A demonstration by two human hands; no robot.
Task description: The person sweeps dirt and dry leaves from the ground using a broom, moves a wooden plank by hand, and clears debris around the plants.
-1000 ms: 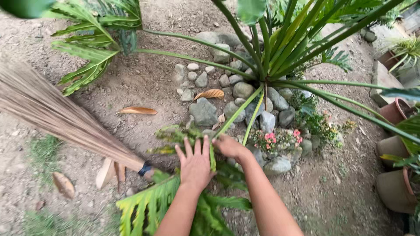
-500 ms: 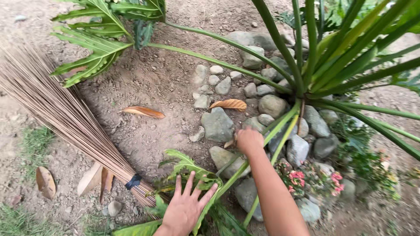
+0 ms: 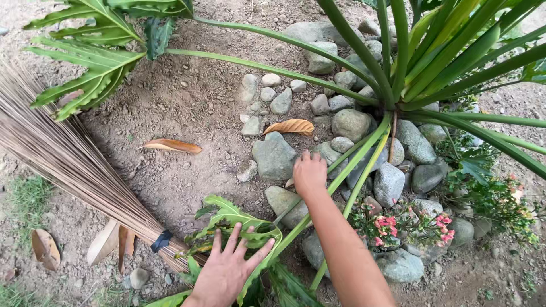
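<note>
My left hand (image 3: 226,267) lies flat with fingers spread on a lobed green leaf (image 3: 242,226) near the ground at the bottom middle. My right hand (image 3: 309,172) reaches forward over the grey stones (image 3: 274,156), fingers curled down onto them, next to a long green leaf stalk (image 3: 341,176). What its fingers hold, if anything, is hidden. A dry orange leaf (image 3: 291,126) lies on the stones just beyond it. Another dry leaf (image 3: 170,146) rests on the bare soil to the left.
A stick broom (image 3: 62,153) lies on the ground at left, its bound end by my left hand. A big plant (image 3: 409,74) rises from the ring of stones. Small pink flowers (image 3: 392,223) grow at right. Dry leaves (image 3: 45,248) lie at lower left.
My right hand has moved forward from beside the left hand onto the stones. My left hand has stayed pressed on the green leaf. The view has shifted closer to the plant's base.
</note>
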